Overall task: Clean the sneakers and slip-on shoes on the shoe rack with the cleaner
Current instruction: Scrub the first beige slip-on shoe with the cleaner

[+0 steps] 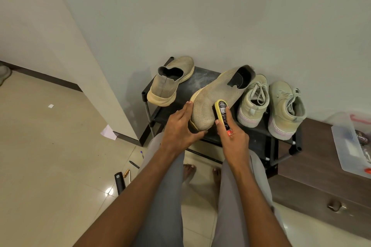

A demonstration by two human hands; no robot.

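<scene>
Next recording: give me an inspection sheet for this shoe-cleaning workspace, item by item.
Surface: black shoe rack against the wall, top dusty.
Job's things: slip-on shoe being cleaned; second slip-on at the rack's left; two laced sneakers at its right; cleaner pressed on the shoe.
Clutter: pens, paper scraps on the floor.
Hands: left hand steadies the shoe's toe; right hand grips the cleaner.
Cables: nothing seen.
Surroundings: tiled floor, brown cabinet, plastic box.

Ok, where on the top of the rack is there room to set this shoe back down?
Bare shelf lies between the far slip-on and the two sneakers; the held slip-on hovers over it. The rack's right end is crowded, the sneakers side by side.
</scene>
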